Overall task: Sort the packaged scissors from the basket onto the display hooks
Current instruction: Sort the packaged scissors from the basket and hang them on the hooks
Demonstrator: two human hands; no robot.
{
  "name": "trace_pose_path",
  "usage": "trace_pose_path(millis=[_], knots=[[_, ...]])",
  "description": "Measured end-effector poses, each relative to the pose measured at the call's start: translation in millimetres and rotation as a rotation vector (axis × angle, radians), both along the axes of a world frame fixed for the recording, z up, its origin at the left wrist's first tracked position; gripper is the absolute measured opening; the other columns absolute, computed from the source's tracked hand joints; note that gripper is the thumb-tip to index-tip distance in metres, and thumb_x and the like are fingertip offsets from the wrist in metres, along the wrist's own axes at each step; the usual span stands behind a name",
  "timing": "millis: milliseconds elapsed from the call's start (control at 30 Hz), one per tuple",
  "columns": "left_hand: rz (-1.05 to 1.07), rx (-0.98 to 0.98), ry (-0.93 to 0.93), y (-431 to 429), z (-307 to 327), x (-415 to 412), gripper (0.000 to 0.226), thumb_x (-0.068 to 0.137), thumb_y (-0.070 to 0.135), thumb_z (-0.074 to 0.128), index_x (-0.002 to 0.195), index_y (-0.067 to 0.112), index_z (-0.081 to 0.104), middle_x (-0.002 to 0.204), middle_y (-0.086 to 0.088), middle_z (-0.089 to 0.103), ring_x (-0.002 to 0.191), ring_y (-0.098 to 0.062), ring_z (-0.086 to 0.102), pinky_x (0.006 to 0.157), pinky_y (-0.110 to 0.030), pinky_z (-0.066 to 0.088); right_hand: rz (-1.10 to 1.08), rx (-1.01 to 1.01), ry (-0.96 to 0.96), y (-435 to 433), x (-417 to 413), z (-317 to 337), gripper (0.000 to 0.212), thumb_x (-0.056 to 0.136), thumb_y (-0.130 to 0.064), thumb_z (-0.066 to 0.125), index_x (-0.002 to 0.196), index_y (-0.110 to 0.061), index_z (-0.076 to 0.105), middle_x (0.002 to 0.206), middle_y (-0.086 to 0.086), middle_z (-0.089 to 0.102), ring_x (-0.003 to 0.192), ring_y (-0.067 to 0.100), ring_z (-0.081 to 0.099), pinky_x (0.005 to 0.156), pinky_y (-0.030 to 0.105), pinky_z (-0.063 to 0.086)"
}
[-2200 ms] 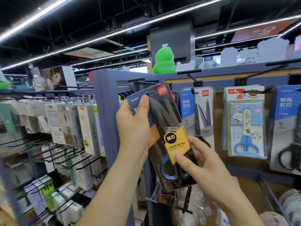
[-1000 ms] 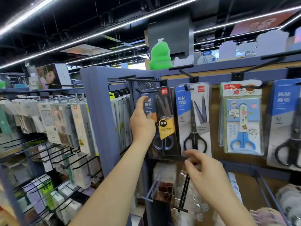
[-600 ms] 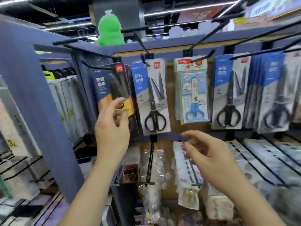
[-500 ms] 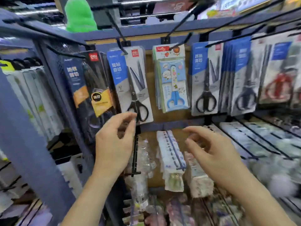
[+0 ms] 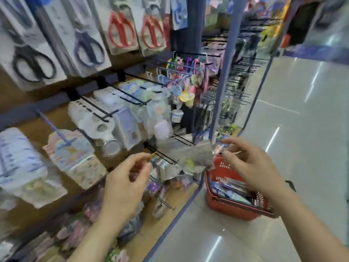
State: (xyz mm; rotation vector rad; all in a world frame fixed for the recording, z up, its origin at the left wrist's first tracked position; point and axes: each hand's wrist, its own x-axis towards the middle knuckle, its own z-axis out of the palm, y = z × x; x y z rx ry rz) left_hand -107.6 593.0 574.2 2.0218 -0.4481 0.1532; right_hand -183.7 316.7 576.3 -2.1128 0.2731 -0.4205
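A red basket (image 5: 226,207) stands on the floor at the foot of the rack, with several packaged scissors (image 5: 231,191) lying inside. My right hand (image 5: 251,167) hovers above the basket, fingers loosely bent, holding nothing. My left hand (image 5: 126,184) hangs in front of the lower hooks, fingers relaxed and empty. Packaged scissors with black (image 5: 32,67), dark blue (image 5: 88,48) and red handles (image 5: 120,29) hang on the display hooks at the top left. The whole view is motion-blurred.
Black wire hooks (image 5: 132,97) jut out from the wooden panel with clear and pastel packs hanging on them. A blue rack post (image 5: 224,59) stands beside the basket. Glossy grey floor (image 5: 292,129) stretches to the right.
My left hand let go of the black-pack scissors, left hanging on its hook. The view swung down and right to the basket, and both empty hands dropped lower.
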Motion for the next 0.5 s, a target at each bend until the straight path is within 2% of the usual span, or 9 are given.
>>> trace_pose_path(millis=[67,167,233,267,333,400,500], knots=[[-0.041,-0.008,0.074,-46,-19,1,0.019,0.091,0.015,0.066,0.101,0.031,0.069,0.088,0.021,0.066,0.078,0.0,0.061,0.065,-0.008,0.044,-0.114,0.045,0.025,-44,-21,-23,0.029,0.093,-0.017,0.065,0.106,-0.043,0.063,0.083,-0.006,0.068,0.072,0.016,0.066,0.069,0.029,0.053],[-0.1,-0.006,0.152,-120,-50,3,0.019,0.091,0.011,0.066,0.099,0.029,0.067,0.083,0.013,0.066,0.075,0.003,0.059,0.065,-0.007,0.044,-0.282,0.133,0.076,-110,-50,-64,0.026,0.093,-0.013,0.065,0.109,-0.033,0.067,0.082,-0.005,0.069,0.068,0.011,0.069,0.074,0.033,0.058],[-0.131,0.008,0.185,-169,-74,5,0.02,0.09,0.009,0.066,0.101,0.026,0.067,0.084,0.01,0.065,0.074,0.004,0.058,0.065,-0.005,0.043,-0.386,0.182,0.111,-152,-68,-95,0.026,0.093,-0.013,0.065,0.104,-0.036,0.067,0.078,-0.006,0.069,0.068,0.01,0.068,0.072,0.027,0.058],[-0.148,0.015,0.22,-192,-88,6,0.02,0.09,0.008,0.066,0.102,0.025,0.067,0.084,0.008,0.066,0.073,0.003,0.058,0.066,-0.006,0.044,-0.426,0.201,0.137,-171,-77,-112,0.025,0.093,-0.015,0.065,0.104,-0.038,0.067,0.077,-0.005,0.069,0.07,0.013,0.068,0.074,0.03,0.058],[-0.177,0.033,0.295,-237,-120,9,0.02,0.09,0.006,0.066,0.103,0.022,0.067,0.084,0.003,0.066,0.072,0.0,0.058,0.067,-0.008,0.044,-0.499,0.249,0.187,-206,-91,-144,0.022,0.093,-0.025,0.066,0.107,-0.042,0.067,0.081,-0.003,0.071,0.078,0.02,0.07,0.079,0.045,0.058],[-0.184,0.048,0.368,-275,-154,15,0.021,0.09,0.003,0.066,0.103,0.019,0.066,0.084,0.004,0.066,0.069,0.004,0.058,0.067,-0.006,0.043,-0.55,0.292,0.221,-233,-97,-172,0.023,0.093,-0.029,0.065,0.105,-0.048,0.065,0.085,-0.001,0.071,0.081,0.024,0.071,0.08,0.051,0.058],[-0.181,0.04,0.5,-323,-205,27,0.021,0.091,-0.002,0.062,0.103,0.016,0.064,0.084,0.006,0.065,0.068,0.005,0.057,0.067,-0.009,0.046,-0.623,0.351,0.259,-266,-91,-213,0.031,0.096,-0.018,0.062,0.103,-0.048,0.061,0.088,0.005,0.068,0.078,0.031,0.071,0.069,0.043,0.058]])
